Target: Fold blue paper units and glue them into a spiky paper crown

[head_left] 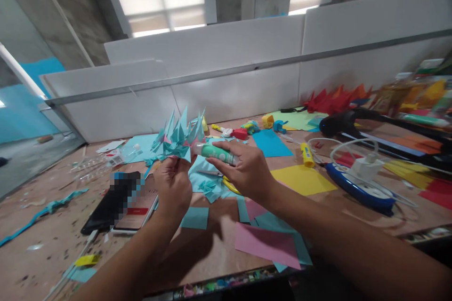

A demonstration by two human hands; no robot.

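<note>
My left hand is closed round the base of a spiky teal paper model, holding it above the table. My right hand grips a green and white glue stick, its tip pointing left at the model's base. Under my hands lie teal paper squares, small folded teal pieces and a pair of yellow-handled scissors, partly hidden by my right hand.
A phone lies at left. Pink paper, yellow paper and blue paper lie at right. A blue and white power strip with cables, red-orange folded paper and white partition panels stand behind.
</note>
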